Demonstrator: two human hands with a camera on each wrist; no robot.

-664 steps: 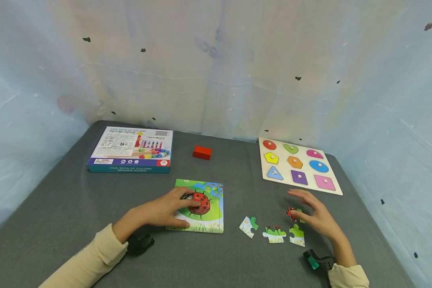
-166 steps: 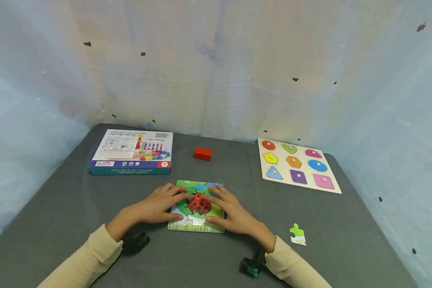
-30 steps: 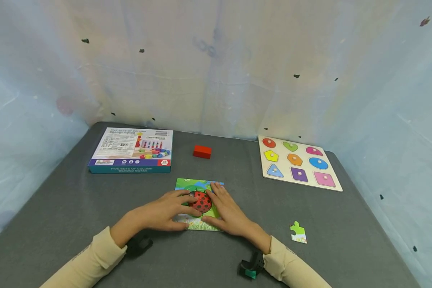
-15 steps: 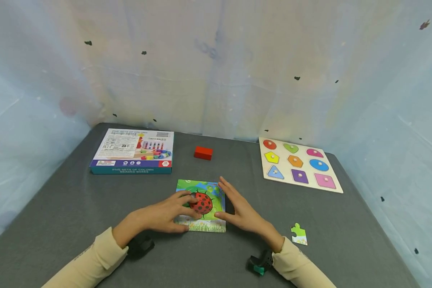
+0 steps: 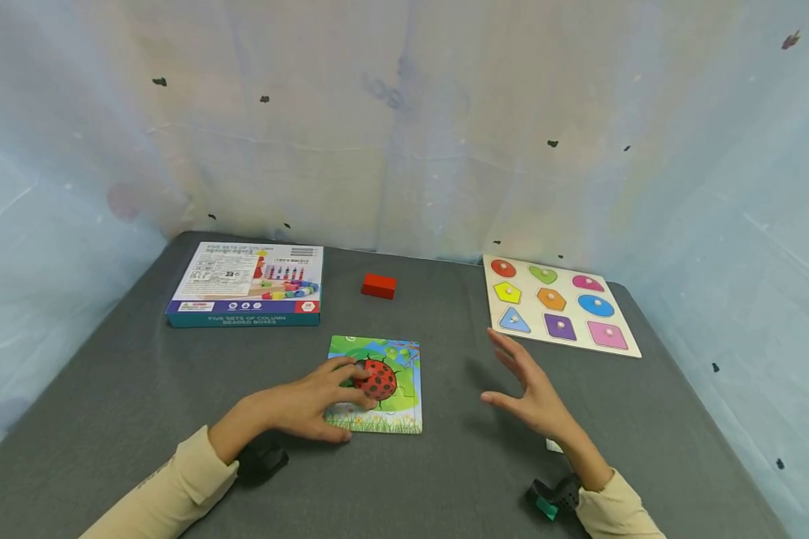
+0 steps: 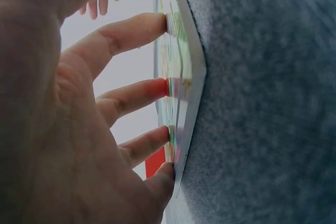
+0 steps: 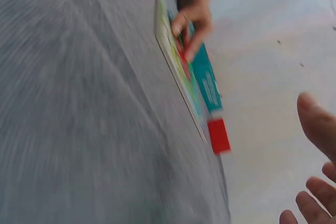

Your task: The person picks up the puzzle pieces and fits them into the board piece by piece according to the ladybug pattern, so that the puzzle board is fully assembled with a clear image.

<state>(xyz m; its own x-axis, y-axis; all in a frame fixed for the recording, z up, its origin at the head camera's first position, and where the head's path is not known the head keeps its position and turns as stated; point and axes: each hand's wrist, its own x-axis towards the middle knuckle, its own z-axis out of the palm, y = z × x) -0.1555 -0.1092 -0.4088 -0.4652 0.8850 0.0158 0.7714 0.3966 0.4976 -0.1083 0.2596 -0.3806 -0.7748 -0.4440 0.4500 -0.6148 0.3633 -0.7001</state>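
A ladybug jigsaw puzzle (image 5: 384, 419) lies flat in its board near the table's middle. My left hand (image 5: 303, 400) rests on its left part, fingertips touching the surface with fingers spread; the left wrist view shows the fingertips (image 6: 157, 88) against the board's face. My right hand (image 5: 535, 393) is in the air to the right of the puzzle, fingers apart and holding nothing. One loose puzzle piece (image 5: 553, 446) lies under the right wrist, mostly hidden by it. In the right wrist view the right hand's fingers (image 7: 312, 203) show at the edge.
At the back left lies a bead-set box (image 5: 243, 284). A red block (image 5: 379, 286) sits behind the puzzle. The wooden shape board (image 5: 566, 307) with knobbed pieces is at the back right. A pale curtain (image 5: 404, 150) hangs behind the grey table (image 5: 141, 419).
Over the last second my right hand has lifted off the puzzle and moved right, over the loose piece. The left hand stays on the puzzle. Earlier, several loose pieces lay right of it.
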